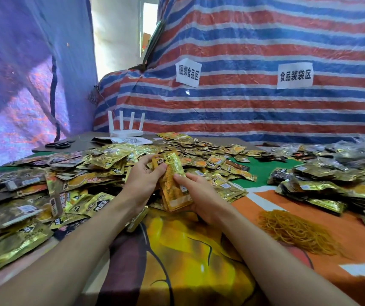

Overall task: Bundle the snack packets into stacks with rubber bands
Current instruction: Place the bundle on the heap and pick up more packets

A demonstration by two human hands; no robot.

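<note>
Your left hand [142,180] and right hand [199,195] together hold a small stack of gold foil snack packets [176,191], raised just above the printed tablecloth [177,257]. The left hand's fingers curl round the stack's far upper edge with the thumb on its face; the right hand cups the near lower end, its thumb also laid on the face. No rubber band shows on the stack, so the step in hand appears to be gathering and squaring. The loose packet pile [55,180] spreads to the left of and behind the stack; a second spread of packets [322,186] lies well to its right. The heap of tan rubber bands [296,230] lies to the right of the stack and nearer you, untouched. A white router [125,127] and black scissors [57,145] sit far behind and to the left of the stack. Expect the packets to be light, soft and slippery: the glossy foil faces are likely to slide over each other and fan out. Pinch across the 2 long edges near mid-length and keep the short ends aligned, which leaves the middle free for a band.
</note>
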